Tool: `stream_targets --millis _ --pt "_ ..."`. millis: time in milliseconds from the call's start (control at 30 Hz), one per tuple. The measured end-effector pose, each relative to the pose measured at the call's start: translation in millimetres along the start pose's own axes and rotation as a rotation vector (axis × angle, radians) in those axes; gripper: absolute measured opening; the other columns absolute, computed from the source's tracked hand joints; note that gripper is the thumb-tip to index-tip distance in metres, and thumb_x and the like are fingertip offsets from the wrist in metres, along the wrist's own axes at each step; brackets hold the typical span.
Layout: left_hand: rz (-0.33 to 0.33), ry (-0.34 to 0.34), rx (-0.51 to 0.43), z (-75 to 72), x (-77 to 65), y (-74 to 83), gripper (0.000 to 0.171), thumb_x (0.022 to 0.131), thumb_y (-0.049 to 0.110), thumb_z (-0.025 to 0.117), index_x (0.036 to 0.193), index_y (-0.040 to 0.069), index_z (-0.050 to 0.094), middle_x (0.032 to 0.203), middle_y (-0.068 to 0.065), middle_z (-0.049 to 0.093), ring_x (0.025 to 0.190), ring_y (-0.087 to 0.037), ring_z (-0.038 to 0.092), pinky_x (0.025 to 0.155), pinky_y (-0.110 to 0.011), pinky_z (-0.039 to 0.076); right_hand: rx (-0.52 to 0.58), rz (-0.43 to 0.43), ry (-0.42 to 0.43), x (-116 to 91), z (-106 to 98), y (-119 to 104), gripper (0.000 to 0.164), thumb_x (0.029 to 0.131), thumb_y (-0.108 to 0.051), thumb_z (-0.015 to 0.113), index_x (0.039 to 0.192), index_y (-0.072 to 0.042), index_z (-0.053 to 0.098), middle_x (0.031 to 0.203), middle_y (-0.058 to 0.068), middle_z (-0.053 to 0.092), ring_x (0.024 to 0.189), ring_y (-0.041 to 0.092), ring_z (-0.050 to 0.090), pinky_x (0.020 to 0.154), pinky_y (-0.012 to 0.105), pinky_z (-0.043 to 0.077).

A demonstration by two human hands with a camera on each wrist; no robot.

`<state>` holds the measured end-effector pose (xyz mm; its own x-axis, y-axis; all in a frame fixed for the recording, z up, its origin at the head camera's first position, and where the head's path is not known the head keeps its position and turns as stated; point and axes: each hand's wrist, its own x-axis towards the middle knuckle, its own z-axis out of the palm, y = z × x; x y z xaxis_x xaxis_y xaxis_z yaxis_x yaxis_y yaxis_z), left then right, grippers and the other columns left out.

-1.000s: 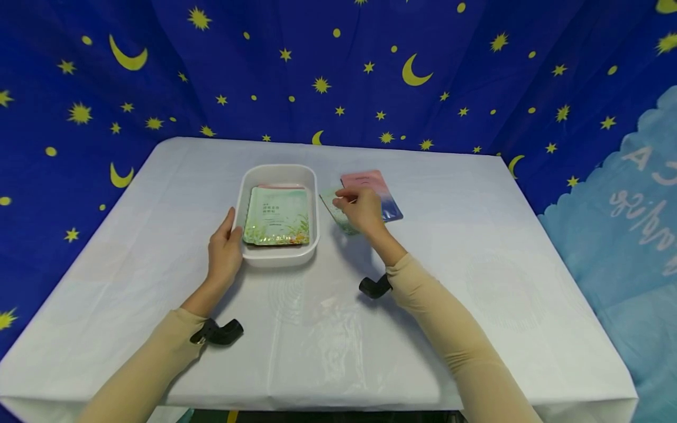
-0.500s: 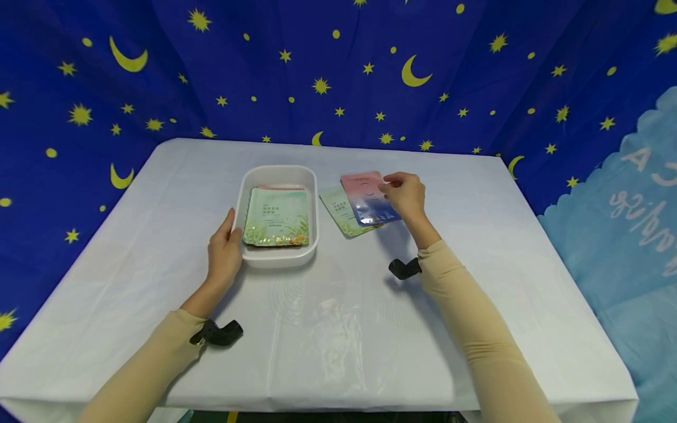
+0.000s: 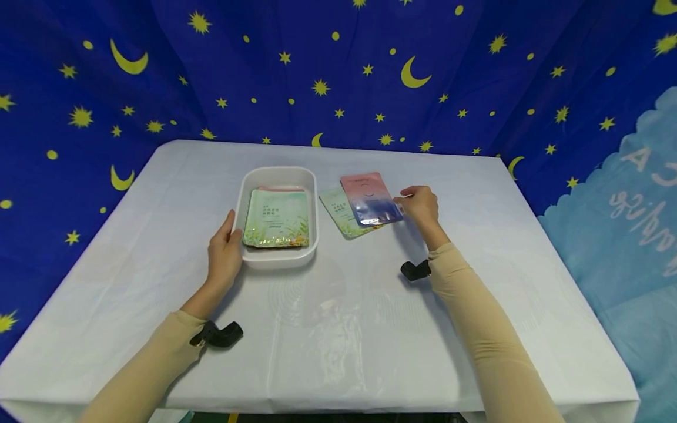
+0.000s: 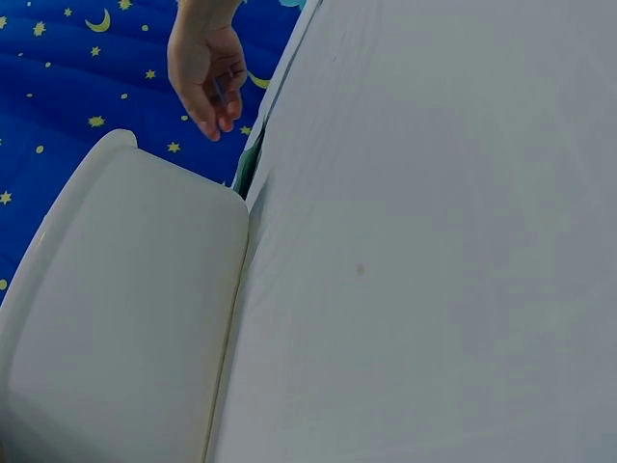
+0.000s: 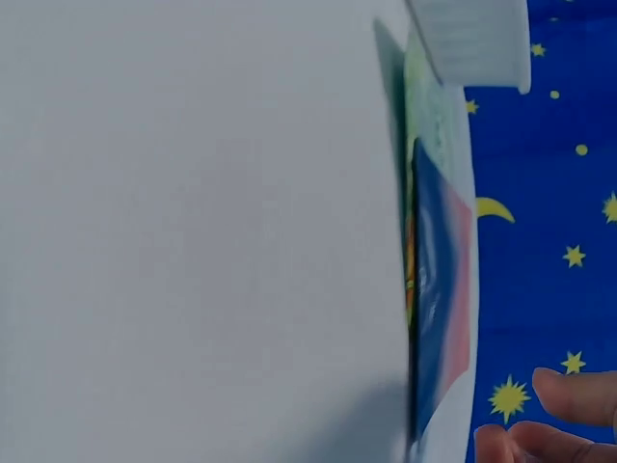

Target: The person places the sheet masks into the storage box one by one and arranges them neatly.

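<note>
Head view: glossy rectangular sachet (image 3: 368,200) (pink-blue) near rounded tub (image 3: 277,261)

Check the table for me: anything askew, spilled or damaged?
The pink-and-blue packet lies askew across the green packet beside the white tray, unlike the neater stack inside. The left wrist view shows a dark speck against the tablecloth, cause unclear. No spill or damage visible.

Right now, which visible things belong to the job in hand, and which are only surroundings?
Likely in the job:
White plastic tub, left hand against its side
Top green sachet inside the tub
Pink-and-blue sachet, right hand beside it
Lower green sachet, partly beneath the latter sachet

Likely only surroundings:
White tablecloth
Star-and-moon curtain
Pale blue lettered panel
Black wrist attachments
</note>
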<state>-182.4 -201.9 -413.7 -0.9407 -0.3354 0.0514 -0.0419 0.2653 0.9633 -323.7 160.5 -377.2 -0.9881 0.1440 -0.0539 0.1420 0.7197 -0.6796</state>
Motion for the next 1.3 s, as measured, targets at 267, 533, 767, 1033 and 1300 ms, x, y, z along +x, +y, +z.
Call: stream_targets --millis 267,533,767,1033,1300 --pt "0.03 0.023 -0.011 1.5 -4.5 1.6 0.053 0.101 0.007 0.037 0.153 0.0 0.025 0.16 -0.013 0.023 0.149 -0.025 0.02 0.124 -0.034 0.017 -0.052 0.038 -0.034 2.9 2.4 8.1 0.038 0.087 -0.028 0.071 0.117 -0.005 0.07 0.117 0.017 0.07 0.102 0.034 0.065 0.087 0.047 0.053" --pt "0.006 0.012 0.02 0.6 -3.3 0.4 0.052 0.103 0.006 0.037 0.153 0.003 0.024 0.161 -0.01 0.023 0.149 -0.022 0.02 0.124 -0.037 0.019 -0.144 0.042 -0.045 5.0 8.3 14.8 0.042 0.082 -0.029 0.077 0.115 -0.004 0.069 0.115 0.016 0.07 0.102 0.034 0.065 0.078 0.043 0.054" --pt "0.011 0.013 0.006 0.5 -2.5 1.5 0.052 0.102 0.006 0.038 0.153 0.003 0.025 0.16 -0.009 0.024 0.149 -0.021 0.02 0.124 -0.035 0.018 -0.216 0.037 -0.049 4.2 9.6 14.0 0.052 0.074 -0.035 0.083 0.115 -0.006 0.069 0.117 0.016 0.069 0.1 0.035 0.065 0.074 0.042 0.054" --pt "0.012 0.018 0.009 0.8 -1.0 1.3 0.052 0.102 0.005 0.038 0.153 0.002 0.025 0.16 -0.011 0.024 0.148 -0.021 0.02 0.124 -0.034 0.018 -0.27 -0.001 -0.019 6.2 14.7 13.1 0.05 0.069 -0.031 0.087 0.107 -0.003 0.071 0.112 0.019 0.07 0.1 0.038 0.065 0.079 0.046 0.054" --pt "0.007 0.013 0.012 0.2 -1.4 0.3 0.052 0.103 0.005 0.037 0.153 0.003 0.024 0.161 -0.011 0.023 0.149 -0.021 0.019 0.124 -0.036 0.018 -0.195 -0.014 0.003 6.5 17.2 14.8 0.045 0.068 -0.025 0.089 0.097 0.004 0.071 0.105 0.022 0.07 0.1 0.039 0.063 0.089 0.049 0.052"
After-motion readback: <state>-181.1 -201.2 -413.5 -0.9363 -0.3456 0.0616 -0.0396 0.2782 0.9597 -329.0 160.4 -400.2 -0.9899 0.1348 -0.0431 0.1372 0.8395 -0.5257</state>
